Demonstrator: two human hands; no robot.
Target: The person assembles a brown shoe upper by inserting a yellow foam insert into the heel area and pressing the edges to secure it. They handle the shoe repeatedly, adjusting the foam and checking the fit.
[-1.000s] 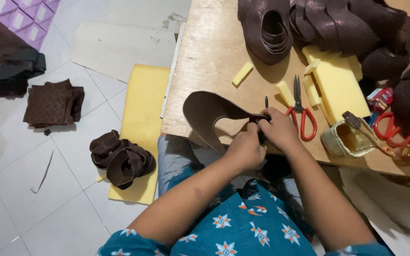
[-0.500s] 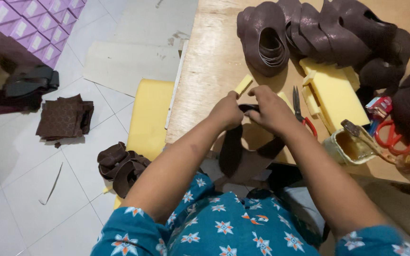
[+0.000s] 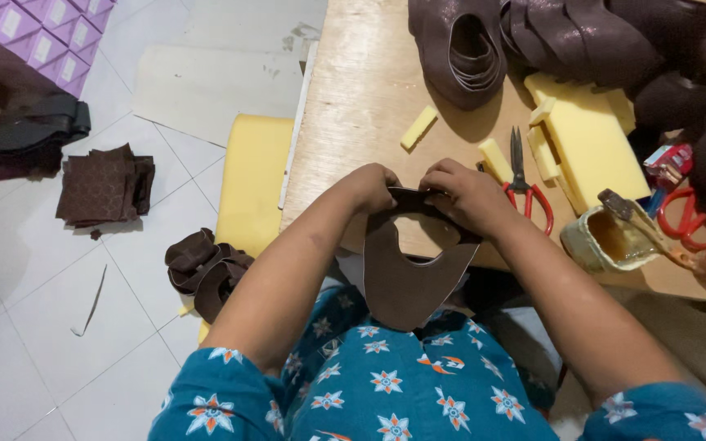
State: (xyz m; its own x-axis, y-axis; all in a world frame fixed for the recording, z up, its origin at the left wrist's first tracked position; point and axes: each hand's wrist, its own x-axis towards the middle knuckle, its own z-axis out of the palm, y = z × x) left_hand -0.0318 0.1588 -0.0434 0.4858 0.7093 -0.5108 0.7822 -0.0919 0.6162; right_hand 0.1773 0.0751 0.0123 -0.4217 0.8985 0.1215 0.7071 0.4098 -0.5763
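Observation:
Both of my hands hold one brown leather shoe-upper piece [image 3: 406,278] at the near edge of the wooden table [image 3: 361,98]. My left hand [image 3: 372,188] pinches its top left end. My right hand [image 3: 467,196] pinches the top right end. The piece is horseshoe-shaped with a rounded cut-out, and its broad end hangs down over my lap. Red-handled scissors [image 3: 523,184] lie on the table just right of my right hand.
Stacked brown leather uppers [image 3: 565,41] fill the table's far side, beside yellow foam blocks [image 3: 594,147], a glue pot with a brush [image 3: 606,237] and a second pair of red scissors [image 3: 684,220]. On the tiled floor lie a yellow foam sheet [image 3: 251,180], brown leather pieces [image 3: 206,269], patterned brown squares [image 3: 100,186] and purple boxes [image 3: 34,33].
The leather piece has turned from lying flat out to the left to hanging downward between my hands. My hands have shifted slightly forward along the table edge.

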